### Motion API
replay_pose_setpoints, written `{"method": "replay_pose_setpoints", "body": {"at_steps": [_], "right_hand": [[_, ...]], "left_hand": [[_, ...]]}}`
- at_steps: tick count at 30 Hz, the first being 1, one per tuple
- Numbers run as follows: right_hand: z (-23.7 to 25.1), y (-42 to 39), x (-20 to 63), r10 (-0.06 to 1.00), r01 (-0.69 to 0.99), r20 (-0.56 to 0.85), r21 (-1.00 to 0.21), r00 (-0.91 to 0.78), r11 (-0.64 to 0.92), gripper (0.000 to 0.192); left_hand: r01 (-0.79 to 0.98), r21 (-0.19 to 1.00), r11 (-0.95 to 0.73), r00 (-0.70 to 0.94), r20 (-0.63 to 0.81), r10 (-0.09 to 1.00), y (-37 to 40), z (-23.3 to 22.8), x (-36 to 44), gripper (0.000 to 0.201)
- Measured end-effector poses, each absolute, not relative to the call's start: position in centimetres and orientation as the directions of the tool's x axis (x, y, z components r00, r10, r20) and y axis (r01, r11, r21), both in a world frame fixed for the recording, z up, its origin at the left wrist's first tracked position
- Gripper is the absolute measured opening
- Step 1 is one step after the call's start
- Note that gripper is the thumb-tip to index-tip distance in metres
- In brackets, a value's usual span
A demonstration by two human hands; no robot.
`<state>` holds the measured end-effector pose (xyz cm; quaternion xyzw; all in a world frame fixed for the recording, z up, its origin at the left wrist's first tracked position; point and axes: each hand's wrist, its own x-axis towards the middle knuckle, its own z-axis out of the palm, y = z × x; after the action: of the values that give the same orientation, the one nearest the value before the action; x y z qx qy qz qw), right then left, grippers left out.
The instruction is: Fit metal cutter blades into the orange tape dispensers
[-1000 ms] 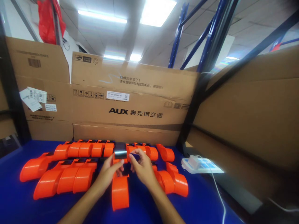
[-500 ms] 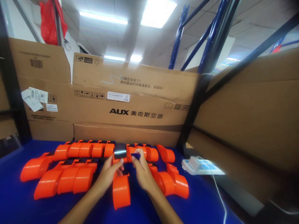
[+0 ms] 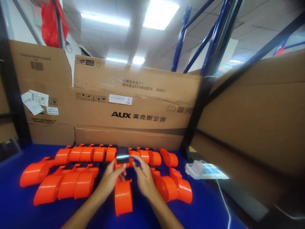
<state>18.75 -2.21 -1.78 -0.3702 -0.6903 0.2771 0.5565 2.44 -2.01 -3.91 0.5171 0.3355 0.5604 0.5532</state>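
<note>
An orange handheld device (image 3: 123,194) lies on the blue table (image 3: 14,210) right in front of me, its dark screen end pointing away. My left hand (image 3: 111,179) rests on its left side near the screen, fingers curled around the edge. My right hand (image 3: 143,178) is at its right side and pinches a small dark blue piece (image 3: 136,163) between thumb and fingertips. Just beyond stands another device with a glossy dark screen (image 3: 122,155) facing up.
Two rows of the same orange devices (image 3: 71,183) fill the table to the left, more lie to the right (image 3: 177,187). Large cardboard boxes (image 3: 133,108) wall off the back and right. A white power strip with a cable (image 3: 205,169) sits at the right edge.
My right hand's fingers have lowered and now pinch the small blue piece closer to the device. My left hand has barely moved. The view has shifted slightly.
</note>
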Motion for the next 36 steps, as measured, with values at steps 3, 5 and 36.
{"method": "replay_pose_setpoints", "body": {"at_steps": [3,5,36], "right_hand": [[-1.74,-2.53,18.84,0.837,0.193,0.524,-0.815,-0.156,0.546,0.031],[-1.7,-2.73,18.9,0.84,0.203,0.521,-0.815,-0.152,0.543,0.034],[-0.96,-3.14,19.08,0.789,0.44,0.57,-0.663,-0.227,0.606,0.014]], "left_hand": [[-0.27,0.948,-0.166,0.139,0.209,0.968,-1.99,-3.89,2.42,0.032],[-0.266,0.95,-0.166,0.134,0.207,0.969,-1.97,-3.86,2.44,0.032],[-0.25,0.953,-0.169,0.118,0.203,0.972,-1.92,-3.81,2.44,0.038]]}}
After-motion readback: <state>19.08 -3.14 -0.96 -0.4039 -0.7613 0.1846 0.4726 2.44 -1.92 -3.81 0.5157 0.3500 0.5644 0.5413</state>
